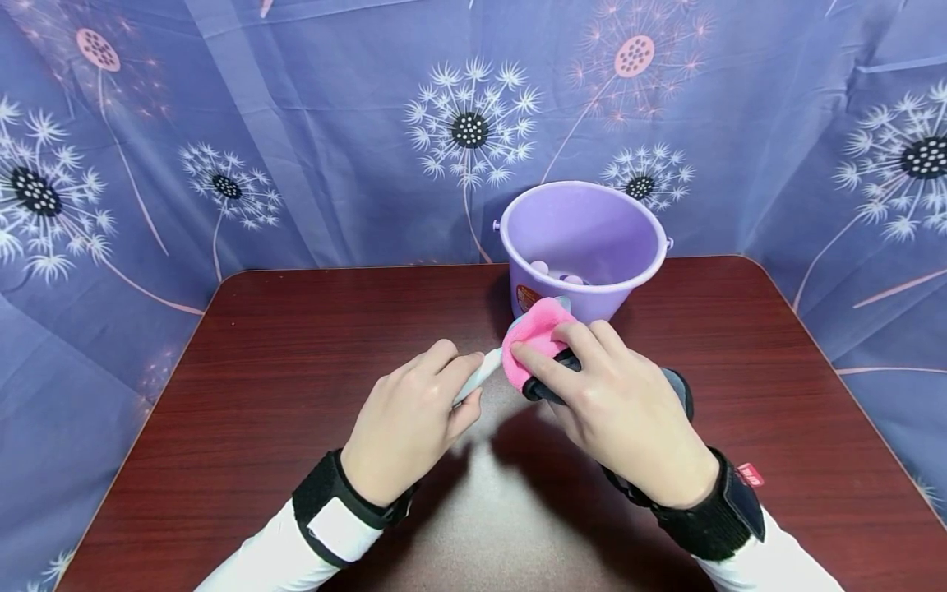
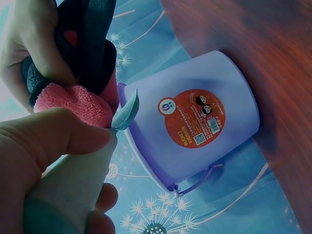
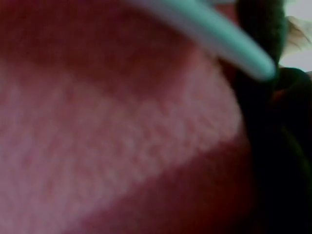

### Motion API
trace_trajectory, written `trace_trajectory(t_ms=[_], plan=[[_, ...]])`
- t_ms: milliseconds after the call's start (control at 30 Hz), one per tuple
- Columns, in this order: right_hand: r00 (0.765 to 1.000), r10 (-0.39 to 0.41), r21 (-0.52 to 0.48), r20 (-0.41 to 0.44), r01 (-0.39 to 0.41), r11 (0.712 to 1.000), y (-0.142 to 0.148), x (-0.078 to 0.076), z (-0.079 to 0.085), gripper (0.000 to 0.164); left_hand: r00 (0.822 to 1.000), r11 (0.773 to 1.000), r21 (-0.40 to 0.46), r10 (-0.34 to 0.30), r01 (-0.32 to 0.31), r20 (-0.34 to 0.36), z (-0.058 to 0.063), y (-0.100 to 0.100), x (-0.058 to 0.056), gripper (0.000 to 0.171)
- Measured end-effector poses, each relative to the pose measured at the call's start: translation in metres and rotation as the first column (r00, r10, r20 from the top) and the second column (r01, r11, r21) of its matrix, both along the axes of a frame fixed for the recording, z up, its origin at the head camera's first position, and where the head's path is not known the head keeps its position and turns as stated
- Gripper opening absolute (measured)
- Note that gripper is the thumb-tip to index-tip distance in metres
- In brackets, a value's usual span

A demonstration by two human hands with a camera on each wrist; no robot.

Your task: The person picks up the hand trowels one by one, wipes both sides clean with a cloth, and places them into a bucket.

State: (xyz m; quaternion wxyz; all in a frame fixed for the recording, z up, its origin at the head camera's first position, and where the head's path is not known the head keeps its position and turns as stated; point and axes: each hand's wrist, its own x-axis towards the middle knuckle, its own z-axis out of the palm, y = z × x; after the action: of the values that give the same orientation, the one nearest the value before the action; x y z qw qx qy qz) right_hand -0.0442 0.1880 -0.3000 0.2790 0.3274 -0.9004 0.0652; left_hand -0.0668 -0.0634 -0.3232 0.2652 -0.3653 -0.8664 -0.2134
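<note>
My left hand (image 1: 414, 407) grips the pale handle (image 1: 479, 376) of a tool, thumb on top. The tool's curved teal head (image 2: 127, 111) shows past the cloth edge in the left wrist view; the rest of the head is hidden. My right hand (image 1: 625, 411) holds a pink fleecy cloth item (image 1: 534, 339) with black edging and a dark grey back, bunched against the tool where the handle meets the head. Pink fleece (image 3: 122, 126) fills most of the blurred right wrist view. Both hands are over the table, in front of the bucket.
A purple bucket (image 1: 584, 306) with an orange label stands at the table's back edge, right of centre. Small pale lilac pieces (image 1: 540, 267) lie inside it. The dark red wooden table (image 1: 296, 345) is backed by a blue dandelion-print curtain (image 1: 333, 164).
</note>
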Motion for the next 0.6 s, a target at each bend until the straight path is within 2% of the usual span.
trace_trajectory(t_ms=[333,600], plan=[[0.999,0.044,-0.008,0.017,-0.044,0.999,-0.0022,0.0006,0.0002,0.059,1.0,1.0,0.005,0.0,0.0,0.007,0.0025,-0.001,0.0,0.026],[1.0,-0.008,0.011,-0.029,0.008,1.0,0.003,-0.0032,0.0005,0.052,1.0,1.0,0.004,0.0,-0.001,0.013,0.0037,-0.0021,0.0005,0.028]])
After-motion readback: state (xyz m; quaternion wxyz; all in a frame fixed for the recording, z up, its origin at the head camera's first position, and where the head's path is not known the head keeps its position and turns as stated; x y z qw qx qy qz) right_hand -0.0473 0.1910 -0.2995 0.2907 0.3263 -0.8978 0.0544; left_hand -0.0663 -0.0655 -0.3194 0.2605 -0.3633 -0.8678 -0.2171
